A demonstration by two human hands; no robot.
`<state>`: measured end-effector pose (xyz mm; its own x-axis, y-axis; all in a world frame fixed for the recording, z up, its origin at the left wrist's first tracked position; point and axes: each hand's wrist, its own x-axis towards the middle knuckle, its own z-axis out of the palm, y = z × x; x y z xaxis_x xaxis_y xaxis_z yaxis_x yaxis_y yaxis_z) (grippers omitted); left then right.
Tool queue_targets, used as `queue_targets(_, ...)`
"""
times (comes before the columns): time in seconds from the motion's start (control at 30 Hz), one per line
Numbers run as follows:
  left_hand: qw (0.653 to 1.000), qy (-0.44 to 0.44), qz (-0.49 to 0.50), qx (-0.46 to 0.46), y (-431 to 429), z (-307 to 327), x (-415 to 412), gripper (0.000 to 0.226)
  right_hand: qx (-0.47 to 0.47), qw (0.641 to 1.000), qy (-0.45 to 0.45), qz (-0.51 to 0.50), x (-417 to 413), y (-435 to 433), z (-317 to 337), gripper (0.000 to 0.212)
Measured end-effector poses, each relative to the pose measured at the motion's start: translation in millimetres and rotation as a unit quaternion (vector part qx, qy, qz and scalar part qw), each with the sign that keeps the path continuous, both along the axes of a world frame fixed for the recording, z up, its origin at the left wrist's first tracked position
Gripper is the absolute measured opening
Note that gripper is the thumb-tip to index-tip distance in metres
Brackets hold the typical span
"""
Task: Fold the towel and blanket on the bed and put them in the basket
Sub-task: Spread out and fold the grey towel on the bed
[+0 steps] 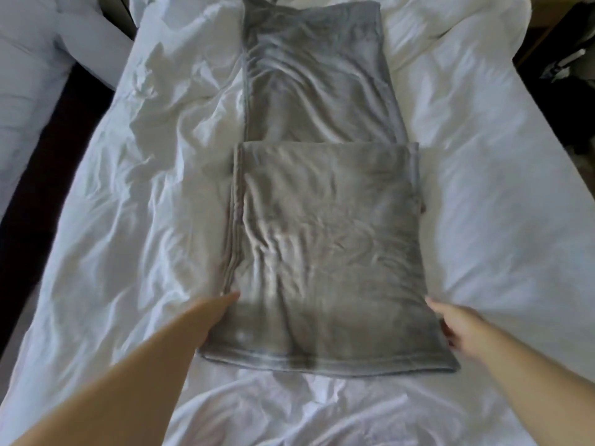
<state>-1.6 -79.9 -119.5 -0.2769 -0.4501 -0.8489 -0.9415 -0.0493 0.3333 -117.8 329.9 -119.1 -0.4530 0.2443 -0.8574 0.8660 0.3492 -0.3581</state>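
In the middle of the white bed (483,194) lay the grey blanket (322,246), made into a long strip. Its near end was folded back on top, so that part was thick and neat. The left hand (215,320) lay with straight fingers against the blanket's left side, holding nothing. The right hand (460,333) touched the right side, but it was too blurry to tell if it gripped the cloth. I think the hands sat on both sides so the thick part could be turned over evenly. More white bedding (35,59) lay off to the left. No basket or towel showed.
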Motion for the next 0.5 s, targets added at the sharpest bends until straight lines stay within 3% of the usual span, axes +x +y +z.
queue_targets(0.13, 0.990, -0.047, -0.084, -0.107, 13, -20, 41, 0.054, 0.076, 0.994, 0.077, 0.007, 67, 14, -27, 0.032)
queue_targets(0.3, 0.979, -0.041, -0.107, -0.170, 20, -8, 54, 0.037, -0.012, 0.999, 0.029, -0.043, 81, 14, -7, 0.020)
queue_targets(0.37, 0.981, -0.040, -0.074, -0.173, 25, 2, 62, 0.031, -0.026, 0.998, 0.044, -0.040, 80, 19, 9, 0.016)
queue_targets(0.5, 0.994, -0.020, 0.094, -0.052, 33, 11, 88, 0.025, -0.051, 0.996, 0.069, -0.039, 86, 28, 44, 0.016)
